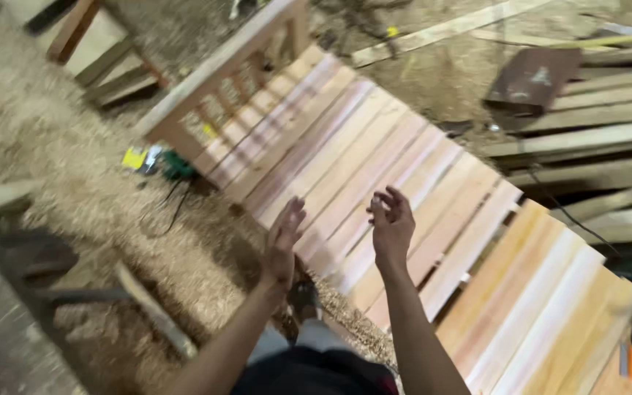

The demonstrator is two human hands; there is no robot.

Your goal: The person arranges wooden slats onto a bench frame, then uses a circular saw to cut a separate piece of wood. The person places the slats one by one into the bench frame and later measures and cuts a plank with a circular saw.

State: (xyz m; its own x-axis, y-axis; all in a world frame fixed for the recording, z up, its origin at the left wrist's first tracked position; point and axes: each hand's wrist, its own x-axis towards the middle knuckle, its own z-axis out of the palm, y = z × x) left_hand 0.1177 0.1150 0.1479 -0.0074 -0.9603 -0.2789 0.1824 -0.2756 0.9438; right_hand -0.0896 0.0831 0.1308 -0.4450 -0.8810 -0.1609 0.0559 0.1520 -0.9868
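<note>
Both hands hang in the air, holding nothing: the left hand (284, 241) flat with fingers straight, the right hand (391, 225) loosely curled, each grip wide. They hover above the near edge of the slatted wooden panel (374, 168), which lies flat on the sawdust floor (74, 175), probably for easy reach.

Bare forearms, dark top, grey trousers

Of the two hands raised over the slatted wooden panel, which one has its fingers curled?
The right hand: its fingers curl inward above the pale slats, while the left hand is held flat, fingers straight.
</note>
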